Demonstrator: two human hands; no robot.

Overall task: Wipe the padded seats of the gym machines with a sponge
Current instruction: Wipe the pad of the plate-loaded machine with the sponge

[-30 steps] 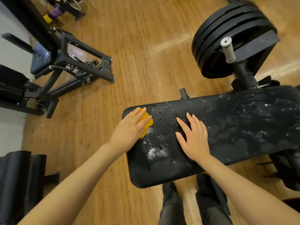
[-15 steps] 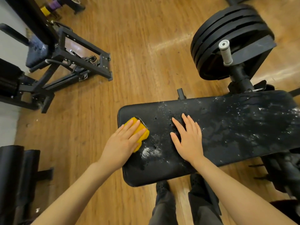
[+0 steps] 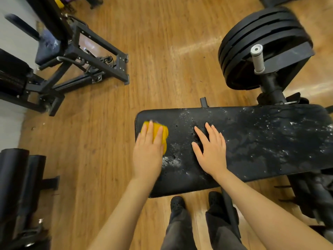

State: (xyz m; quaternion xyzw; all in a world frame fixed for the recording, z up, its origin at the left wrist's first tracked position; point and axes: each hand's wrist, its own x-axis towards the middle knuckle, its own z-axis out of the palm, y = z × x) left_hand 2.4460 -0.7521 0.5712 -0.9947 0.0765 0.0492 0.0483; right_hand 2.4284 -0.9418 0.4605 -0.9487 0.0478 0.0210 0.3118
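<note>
Left hand (image 3: 147, 156) fingers flat, pressed yellow sponge (image 3: 159, 134) on black padded seat's (image 3: 261, 141) left end | right hand (image 3: 211, 152) flat, empty | white foam remained rightward; wiping seemed unfinished.

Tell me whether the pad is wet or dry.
Wet: the black pad shows white foam flecks and damp streaks beside the sponge.

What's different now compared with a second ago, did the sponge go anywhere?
The left hand slid the yellow sponge along the black padded seat toward its left end, pressing it with straight fingers. The right hand stayed flat on the seat. The white foam patch near the sponge is unwiped as before.
</note>
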